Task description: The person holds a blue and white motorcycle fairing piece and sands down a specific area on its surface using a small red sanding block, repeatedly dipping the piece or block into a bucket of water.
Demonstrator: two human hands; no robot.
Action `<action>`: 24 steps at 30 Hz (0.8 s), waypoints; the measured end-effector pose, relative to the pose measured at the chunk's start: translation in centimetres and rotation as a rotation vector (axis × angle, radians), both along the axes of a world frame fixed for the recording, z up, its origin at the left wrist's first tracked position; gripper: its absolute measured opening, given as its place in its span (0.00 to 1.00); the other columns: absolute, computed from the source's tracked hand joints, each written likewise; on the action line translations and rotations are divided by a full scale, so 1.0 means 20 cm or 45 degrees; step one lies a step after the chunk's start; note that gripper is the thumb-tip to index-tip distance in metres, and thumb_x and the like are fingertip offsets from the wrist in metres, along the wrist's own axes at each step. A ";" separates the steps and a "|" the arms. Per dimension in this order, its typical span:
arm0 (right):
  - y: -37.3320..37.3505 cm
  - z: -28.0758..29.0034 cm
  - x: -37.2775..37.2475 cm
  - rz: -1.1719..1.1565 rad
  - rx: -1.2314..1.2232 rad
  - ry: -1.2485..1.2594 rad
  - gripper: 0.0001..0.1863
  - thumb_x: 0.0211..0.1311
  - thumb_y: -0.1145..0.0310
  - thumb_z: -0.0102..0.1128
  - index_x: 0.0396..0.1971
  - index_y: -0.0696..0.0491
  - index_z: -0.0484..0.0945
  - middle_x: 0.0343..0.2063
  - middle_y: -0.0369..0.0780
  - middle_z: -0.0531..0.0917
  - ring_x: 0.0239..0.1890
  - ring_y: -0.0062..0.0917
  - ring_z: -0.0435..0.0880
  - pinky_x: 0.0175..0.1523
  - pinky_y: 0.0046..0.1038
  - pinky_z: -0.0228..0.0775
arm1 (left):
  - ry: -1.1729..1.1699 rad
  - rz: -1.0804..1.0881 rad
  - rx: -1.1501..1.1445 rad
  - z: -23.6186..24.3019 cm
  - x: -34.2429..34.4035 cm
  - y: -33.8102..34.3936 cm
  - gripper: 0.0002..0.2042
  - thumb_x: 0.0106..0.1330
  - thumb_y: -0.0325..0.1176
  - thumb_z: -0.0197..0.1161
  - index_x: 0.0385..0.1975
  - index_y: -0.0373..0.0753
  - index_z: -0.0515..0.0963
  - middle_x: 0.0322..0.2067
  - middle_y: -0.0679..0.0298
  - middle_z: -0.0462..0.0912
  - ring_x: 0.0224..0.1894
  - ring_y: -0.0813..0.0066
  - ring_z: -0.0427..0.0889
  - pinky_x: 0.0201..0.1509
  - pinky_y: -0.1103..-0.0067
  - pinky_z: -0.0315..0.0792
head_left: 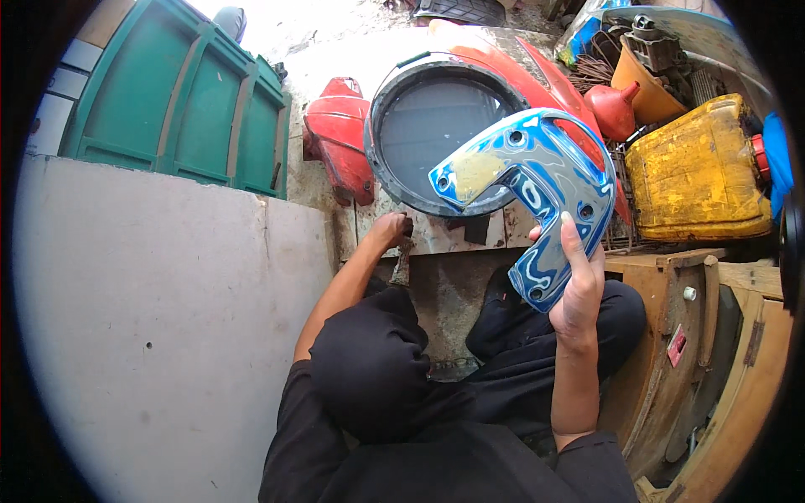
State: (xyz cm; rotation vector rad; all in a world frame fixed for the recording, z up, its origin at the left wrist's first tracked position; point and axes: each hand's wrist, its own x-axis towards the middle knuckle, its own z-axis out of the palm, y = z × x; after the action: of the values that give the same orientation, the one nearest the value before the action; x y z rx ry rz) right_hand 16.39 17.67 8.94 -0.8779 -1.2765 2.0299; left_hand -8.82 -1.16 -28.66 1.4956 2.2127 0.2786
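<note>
My right hand (577,289) grips a curved plastic body panel (579,180) by its lower end, thumb on the face. Blue, grey and yellowish patches swirl over the panel, which has several screw holes. Its upper part is held up over the right rim of a round black tub (375,172) of murky water (440,117). Closed at the tub's near side, my left hand (388,232) has something dark at its fingers that I cannot make out. A pale, dirty strip (401,267) shows just below it.
Red body panels (340,138) lie left of and behind the tub. To the right are a yellow jerrycan (692,172), a red funnel (614,109) and an orange container (644,84). A white wall (168,318) and green panelling (189,92) bound the left; wooden furniture (662,335) stands near right.
</note>
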 end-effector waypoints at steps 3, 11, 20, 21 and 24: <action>0.00 0.00 -0.01 0.024 -0.005 0.011 0.13 0.73 0.64 0.56 0.48 0.57 0.77 0.33 0.39 0.85 0.35 0.18 0.84 0.43 0.21 0.76 | -0.075 -0.115 0.045 -0.11 -0.07 -0.04 0.07 0.54 0.34 0.66 0.31 0.40 0.81 0.33 0.52 0.85 0.39 0.52 0.84 0.44 0.62 0.79; -0.01 0.02 -0.01 0.048 -0.026 0.018 0.13 0.73 0.65 0.56 0.49 0.57 0.76 0.33 0.39 0.85 0.36 0.19 0.84 0.43 0.23 0.77 | -0.305 0.114 -0.204 0.03 -0.15 -0.12 0.15 0.56 0.25 0.57 0.43 0.33 0.81 0.42 0.45 0.84 0.47 0.49 0.83 0.50 0.62 0.76; 0.04 -0.01 0.04 0.021 -0.144 0.067 0.15 0.73 0.65 0.55 0.53 0.57 0.73 0.35 0.40 0.84 0.37 0.21 0.84 0.43 0.23 0.77 | -0.918 0.417 -0.081 0.93 -0.02 -0.17 0.12 0.69 0.33 0.62 0.44 0.29 0.81 0.35 0.64 0.85 0.40 0.78 0.79 0.47 0.76 0.73; 0.03 0.00 0.04 0.031 -0.161 0.095 0.15 0.73 0.64 0.55 0.53 0.57 0.73 0.35 0.40 0.84 0.37 0.21 0.84 0.43 0.23 0.78 | -1.043 0.439 0.051 1.01 -0.01 -0.23 0.11 0.70 0.31 0.62 0.44 0.29 0.80 0.34 0.65 0.84 0.39 0.79 0.79 0.46 0.76 0.73; 0.03 0.01 0.04 0.038 -0.191 0.148 0.17 0.74 0.62 0.55 0.53 0.57 0.73 0.36 0.41 0.84 0.36 0.22 0.84 0.41 0.23 0.79 | -0.935 0.515 0.324 1.48 0.05 -0.23 0.08 0.69 0.29 0.61 0.40 0.30 0.81 0.28 0.68 0.80 0.33 0.83 0.73 0.38 0.78 0.70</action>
State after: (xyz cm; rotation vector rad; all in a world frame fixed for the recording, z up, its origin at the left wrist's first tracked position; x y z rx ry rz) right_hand 17.24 18.21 9.08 -0.7990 -1.0923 2.1890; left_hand -7.89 -5.85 1.00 0.8235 1.8697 1.0796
